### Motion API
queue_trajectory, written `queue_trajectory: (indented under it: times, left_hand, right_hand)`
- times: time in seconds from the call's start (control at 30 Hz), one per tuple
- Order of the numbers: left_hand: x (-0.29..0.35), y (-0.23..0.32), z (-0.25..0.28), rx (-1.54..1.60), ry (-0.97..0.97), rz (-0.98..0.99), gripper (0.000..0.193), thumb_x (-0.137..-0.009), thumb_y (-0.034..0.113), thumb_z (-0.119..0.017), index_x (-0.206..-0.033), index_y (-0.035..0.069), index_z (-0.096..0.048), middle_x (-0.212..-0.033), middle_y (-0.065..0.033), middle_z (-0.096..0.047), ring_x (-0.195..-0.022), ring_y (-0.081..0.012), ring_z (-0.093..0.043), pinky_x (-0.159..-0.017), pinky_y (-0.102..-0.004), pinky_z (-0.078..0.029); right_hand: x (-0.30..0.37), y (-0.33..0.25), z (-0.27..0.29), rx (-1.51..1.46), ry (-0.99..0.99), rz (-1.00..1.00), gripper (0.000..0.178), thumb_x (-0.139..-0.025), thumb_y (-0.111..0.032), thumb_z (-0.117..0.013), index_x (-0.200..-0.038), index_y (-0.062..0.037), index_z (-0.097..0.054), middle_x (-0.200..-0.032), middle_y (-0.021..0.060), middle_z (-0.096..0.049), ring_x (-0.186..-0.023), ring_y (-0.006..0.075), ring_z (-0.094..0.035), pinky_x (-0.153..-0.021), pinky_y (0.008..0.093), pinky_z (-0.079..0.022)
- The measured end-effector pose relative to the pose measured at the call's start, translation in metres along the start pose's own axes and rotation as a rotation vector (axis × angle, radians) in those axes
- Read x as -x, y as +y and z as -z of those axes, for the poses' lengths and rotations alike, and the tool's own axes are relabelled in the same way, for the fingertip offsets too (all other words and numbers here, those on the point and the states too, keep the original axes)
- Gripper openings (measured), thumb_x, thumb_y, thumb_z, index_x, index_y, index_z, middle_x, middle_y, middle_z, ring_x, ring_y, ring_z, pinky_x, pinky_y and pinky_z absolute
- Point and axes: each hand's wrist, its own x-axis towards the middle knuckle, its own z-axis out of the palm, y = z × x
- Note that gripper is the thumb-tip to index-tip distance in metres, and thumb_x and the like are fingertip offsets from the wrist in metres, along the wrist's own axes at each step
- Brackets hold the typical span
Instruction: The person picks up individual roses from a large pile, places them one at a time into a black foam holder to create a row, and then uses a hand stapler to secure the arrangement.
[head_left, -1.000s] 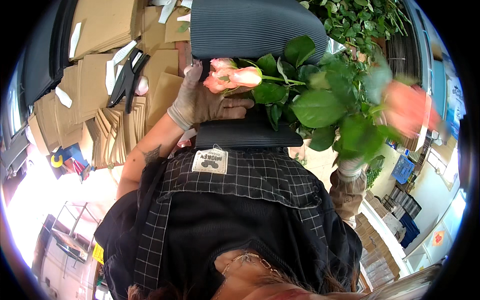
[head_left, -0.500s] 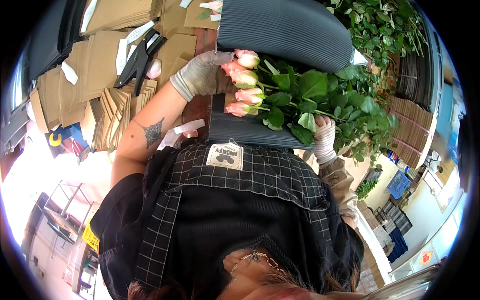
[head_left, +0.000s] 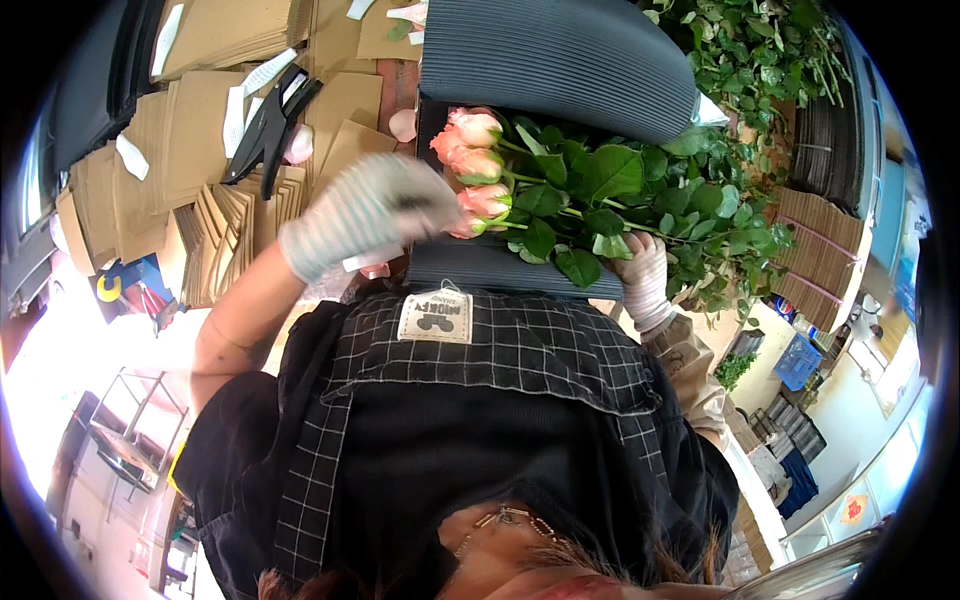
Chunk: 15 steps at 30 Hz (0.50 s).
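Several pink roses point(head_left: 478, 165) with long leafy stems point(head_left: 600, 205) lie across dark corrugated cardboard point(head_left: 510, 268), their heads to the left. My left hand point(head_left: 375, 212), in a striped work glove, is beside the lower rose heads. Motion smears its fingers, so their hold is unclear. At the stem side, my gloved right hand point(head_left: 645, 278) is closed with its fingers curled around the rose stems at the near edge of the cardboard; leaves partly hide what lies beneath. The far flap of the cardboard point(head_left: 560, 65) stands bent up behind the flowers.
A black stapler-like hand tool point(head_left: 268, 130) rests on brown cardboard pieces point(head_left: 205, 120) at left, among white paper strips point(head_left: 235, 120) and loose petals point(head_left: 403, 125). Heaped green foliage point(head_left: 765, 50) is at far right, near tied cardboard stacks point(head_left: 822, 245).
My left hand has moved nearer to me and left, from the far rose heads to the lower ones. My right hand stays at the stems. The view has shifted slightly.
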Motion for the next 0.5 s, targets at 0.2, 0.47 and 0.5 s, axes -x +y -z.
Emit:
queue_trajectory:
  times: [0.2,0.47,0.5]
  left_hand:
    - [-0.021,-0.013,-0.034,-0.507,-0.288,0.088,0.030,-0.085,0.021,-0.060,-0.114,0.019,-0.066,-0.082,-0.0085,-0.068,-0.076,-0.0271,-0.065,-0.070,-0.0362,-0.051]
    - [-0.025,-0.019,-0.038,-0.443,-0.229,0.026,0.024,-0.082,0.022,-0.063,-0.104,0.019,-0.070,-0.081,-0.0090,-0.067,-0.074,-0.0263,-0.065,-0.070,-0.0367,-0.051]
    - [-0.028,-0.009,-0.035,-0.433,-0.251,0.094,0.023,-0.081,0.022,-0.063,-0.103,0.018,-0.071,-0.081,-0.0090,-0.068,-0.074,-0.0259,-0.065,-0.070,-0.0367,-0.051]
  right_hand:
    - [-0.028,-0.010,0.089,-0.227,0.305,-0.002,0.023,-0.071,-0.005,-0.071,-0.094,-0.0049,-0.067,-0.101,0.0084,-0.065,-0.095,0.0266,-0.061,-0.085,0.0406,-0.045]
    - [-0.052,-0.006,0.063,0.005,0.330,0.012,0.042,-0.063,-0.009,-0.071,-0.103,-0.0077,-0.061,-0.108,0.0075,-0.061,-0.100,0.0290,-0.056,-0.087,0.0421,-0.044]
    - [-0.043,-0.004,0.071,-0.042,0.339,0.014,0.040,-0.064,-0.008,-0.071,-0.102,-0.0077,-0.061,-0.108,0.0076,-0.061,-0.100,0.0297,-0.056,-0.087,0.0421,-0.043]
